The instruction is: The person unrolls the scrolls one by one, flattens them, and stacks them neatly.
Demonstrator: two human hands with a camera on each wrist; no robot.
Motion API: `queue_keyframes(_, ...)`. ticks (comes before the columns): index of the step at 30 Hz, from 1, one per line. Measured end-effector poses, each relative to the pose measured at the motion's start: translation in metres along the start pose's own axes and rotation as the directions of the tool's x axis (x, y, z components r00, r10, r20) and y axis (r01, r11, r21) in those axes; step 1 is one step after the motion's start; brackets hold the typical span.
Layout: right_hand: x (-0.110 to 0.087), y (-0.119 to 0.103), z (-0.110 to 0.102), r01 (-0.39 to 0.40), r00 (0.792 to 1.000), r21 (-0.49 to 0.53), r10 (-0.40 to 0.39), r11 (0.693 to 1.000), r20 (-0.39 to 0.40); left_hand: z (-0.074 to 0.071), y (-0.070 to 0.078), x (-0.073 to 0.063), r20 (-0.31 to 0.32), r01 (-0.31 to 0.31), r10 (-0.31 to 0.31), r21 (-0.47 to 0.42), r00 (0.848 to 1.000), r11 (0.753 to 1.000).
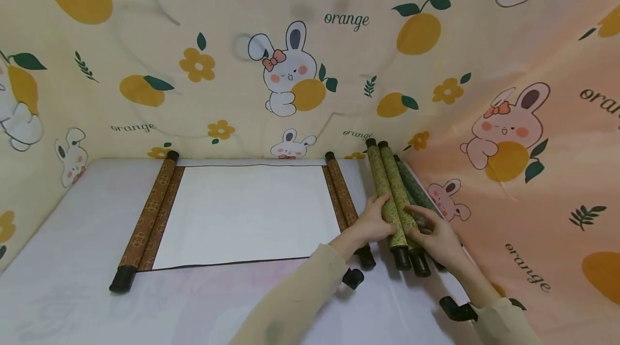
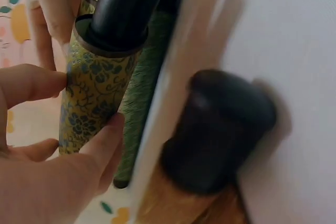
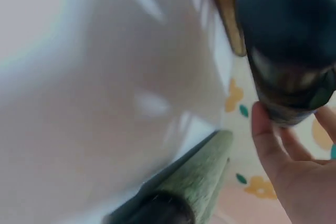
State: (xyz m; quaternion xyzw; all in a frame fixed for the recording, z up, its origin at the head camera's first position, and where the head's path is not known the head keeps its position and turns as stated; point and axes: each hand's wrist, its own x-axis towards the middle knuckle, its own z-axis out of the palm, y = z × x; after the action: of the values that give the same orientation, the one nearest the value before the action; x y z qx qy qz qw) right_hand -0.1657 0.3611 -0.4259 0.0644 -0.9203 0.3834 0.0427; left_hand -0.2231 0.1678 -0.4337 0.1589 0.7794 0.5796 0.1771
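A yellow-green patterned hanging scroll, its two rollers side by side with black end knobs, is held at a slant over the table's right side. My left hand grips the left roller near its lower end; thumb and fingers lie on either side of the brocade in the left wrist view. The right roller is in my right hand, fingers around it behind the black knob. Beneath and to the right lies a green scroll, partly hidden by the yellow-green one and my right hand.
An open scroll with a blank white sheet spreads over the table. Brown brocade rollers with black knobs bound it at the left and right. Printed cloth walls the back and right side.
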Motion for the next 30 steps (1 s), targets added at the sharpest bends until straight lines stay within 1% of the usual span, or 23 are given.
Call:
queue_keyframes(3, -0.004, -0.012, 0.001, -0.009, 1.0, 0.059, 0.01, 0.998, -0.011, -0.014, 0.003, -0.009, 0.036, -0.064, 0.064, -0.003, 0.997, 0.998)
queue_keyframes(6, -0.006, -0.023, 0.004, -0.01, 1.0, 0.14, 0.012, 0.99, -0.012, -0.031, 0.007, -0.019, 0.077, -0.127, 0.127, -0.01, 0.989, 0.992)
queue_keyframes(8, -0.006, -0.03, 0.007, -0.003, 1.0, 0.204, 0.005, 0.979, -0.009, -0.043, 0.009, -0.027, 0.095, -0.167, 0.168, -0.017, 0.981, 0.986)
queue_keyframes(11, -0.005, -0.039, 0.014, 0.009, 1.0, 0.285, -0.015, 0.959, 0.017, -0.058, 0.009, -0.039, 0.107, -0.201, 0.201, -0.014, 0.974, 0.98)
queue_keyframes(13, -0.003, -0.045, 0.02, 0.013, 0.999, 0.33, -0.027, 0.944, 0.038, -0.068, 0.008, -0.048, 0.102, -0.214, 0.212, 0.016, 0.972, 0.977)
queue_keyframes(15, -0.002, -0.052, 0.027, 0.018, 0.997, 0.371, -0.043, 0.929, 0.059, -0.077, 0.005, -0.057, 0.098, -0.217, 0.213, 0.026, 0.972, 0.976)
queue_keyframes(18, 0.001, -0.062, 0.04, 0.021, 0.995, 0.437, -0.062, 0.899, 0.078, -0.092, 0.0, -0.071, 0.093, -0.223, 0.221, 0.011, 0.971, 0.975)
queue_keyframes(19, 0.001, -0.066, 0.044, 0.022, 0.995, 0.447, -0.064, 0.894, 0.08, -0.096, -0.002, -0.075, 0.093, -0.223, 0.222, -0.001, 0.971, 0.975)
queue_keyframes(21, 0.003, -0.075, 0.054, 0.023, 0.994, 0.46, -0.067, 0.888, 0.081, -0.106, -0.006, -0.084, 0.095, -0.223, 0.224, -0.018, 0.97, 0.975)
queue_keyframes(24, 0.006, -0.087, 0.069, 0.015, 0.995, 0.458, -0.061, 0.889, 0.085, -0.122, -0.013, -0.098, 0.092, -0.234, 0.236, -0.031, 0.967, 0.972)
queue_keyframes(28, 0.007, -0.101, 0.091, 0.028, 0.992, 0.45, -0.081, 0.892, 0.098, -0.142, -0.025, -0.118, 0.075, -0.244, 0.245, -0.015, 0.967, 0.97)
queue_keyframes(30, 0.006, -0.107, 0.104, 0.043, 0.987, 0.456, -0.107, 0.889, 0.116, -0.15, -0.033, -0.128, 0.06, -0.238, 0.238, 0.003, 0.97, 0.971)
